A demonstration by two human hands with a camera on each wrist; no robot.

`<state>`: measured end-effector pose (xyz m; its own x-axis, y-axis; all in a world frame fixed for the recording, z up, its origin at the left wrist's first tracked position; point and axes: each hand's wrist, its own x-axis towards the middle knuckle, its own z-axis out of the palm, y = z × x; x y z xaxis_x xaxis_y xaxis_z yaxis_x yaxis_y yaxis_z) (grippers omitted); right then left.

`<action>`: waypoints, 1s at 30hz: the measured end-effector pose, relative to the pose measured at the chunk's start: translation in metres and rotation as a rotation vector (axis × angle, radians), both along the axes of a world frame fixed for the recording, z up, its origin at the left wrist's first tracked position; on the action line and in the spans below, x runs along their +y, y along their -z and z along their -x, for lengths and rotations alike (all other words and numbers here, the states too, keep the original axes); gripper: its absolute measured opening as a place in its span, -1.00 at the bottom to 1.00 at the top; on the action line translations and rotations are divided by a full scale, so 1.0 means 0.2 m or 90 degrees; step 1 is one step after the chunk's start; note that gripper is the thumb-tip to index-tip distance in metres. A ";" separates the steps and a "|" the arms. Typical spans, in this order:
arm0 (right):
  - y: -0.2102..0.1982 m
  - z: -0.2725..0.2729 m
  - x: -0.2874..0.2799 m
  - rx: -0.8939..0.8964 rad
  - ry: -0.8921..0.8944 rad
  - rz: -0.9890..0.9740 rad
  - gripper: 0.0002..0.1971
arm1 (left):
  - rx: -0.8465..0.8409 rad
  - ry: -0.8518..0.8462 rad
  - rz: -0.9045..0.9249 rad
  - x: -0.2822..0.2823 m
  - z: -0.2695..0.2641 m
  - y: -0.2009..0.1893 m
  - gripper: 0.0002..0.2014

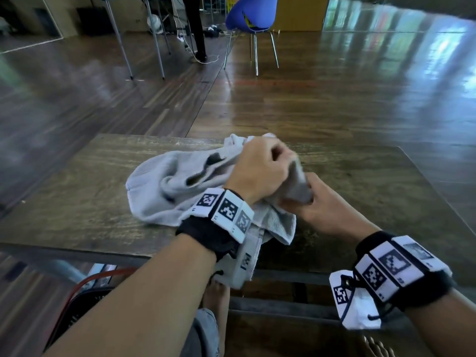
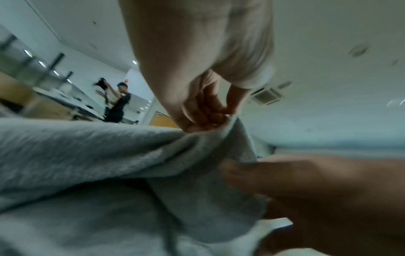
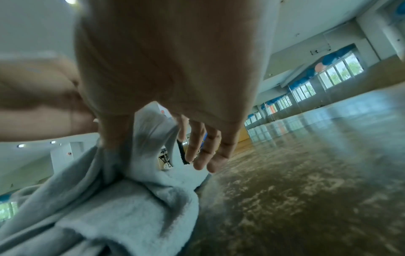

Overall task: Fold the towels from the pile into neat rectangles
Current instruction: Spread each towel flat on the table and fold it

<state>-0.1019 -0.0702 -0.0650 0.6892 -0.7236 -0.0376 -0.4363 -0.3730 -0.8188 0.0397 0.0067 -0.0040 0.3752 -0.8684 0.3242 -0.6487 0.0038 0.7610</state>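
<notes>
Glossy wooden floor stretches beyond the worn wooden table [image 1: 77, 202] from my head view, a blue chair [image 1: 247, 16] far back, and a crumpled grey towel [image 1: 159, 186] lies on the table with my left hand [image 1: 260, 173] clenched on a raised bunch of it and my right hand [image 1: 322, 204] pinching the fold just below. From my left wrist, fingers [image 2: 203, 110] curl onto the towel's [image 2: 109, 155] edge. From my right wrist, my thumb presses into the cloth [image 3: 131, 199] while the other fingers [image 3: 203, 152] hang loose above the tabletop [image 3: 295, 199].
</notes>
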 end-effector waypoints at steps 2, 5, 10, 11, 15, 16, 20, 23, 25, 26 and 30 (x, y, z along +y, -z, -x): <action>-0.01 0.00 -0.02 -0.113 0.033 0.006 -0.72 | 0.071 0.114 0.033 -0.01 0.10 -0.02 -0.76; -0.08 0.04 -0.06 -0.188 0.126 0.060 -0.72 | 0.077 0.107 0.096 -0.04 0.14 0.00 -0.88; -0.24 0.18 -0.12 -0.559 0.295 -0.169 -0.81 | -0.223 -0.025 -0.156 -0.07 -0.02 0.13 -0.67; -0.26 0.22 -0.13 -0.616 0.308 -0.201 -0.81 | -0.248 -0.059 -0.203 -0.07 -0.04 0.16 -0.79; -0.26 0.41 -0.22 -0.657 0.399 -0.188 -0.82 | -0.264 -0.192 -0.233 -0.09 -0.07 0.18 -0.86; -0.23 0.46 -0.25 -0.560 0.439 -0.142 -0.81 | -0.259 -0.206 -0.209 -0.10 -0.07 0.17 -0.86; -0.12 0.57 -0.34 -0.001 0.384 -0.001 -0.55 | -0.107 -0.204 -0.103 -0.17 0.04 0.10 -0.89; -0.10 0.58 -0.29 0.103 0.300 0.085 0.13 | -0.069 -0.164 -0.004 -0.23 0.21 0.01 -0.82; -0.12 0.58 -0.25 0.093 0.183 0.176 0.06 | 0.036 -0.078 0.051 -0.27 0.35 -0.02 -0.94; -0.12 0.57 -0.24 0.095 0.129 0.199 -0.13 | 0.104 -0.025 0.067 -0.29 0.41 -0.02 -0.86; -0.12 0.61 -0.29 0.039 0.178 0.244 -0.91 | 0.116 0.134 0.038 -0.36 0.52 0.06 -0.62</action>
<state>-0.2240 -0.1274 -0.0402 0.4712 -0.8505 0.2339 -0.6062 -0.5048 -0.6146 -0.0649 -0.0647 -0.0150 0.2458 -0.9144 0.3216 -0.4818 0.1726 0.8591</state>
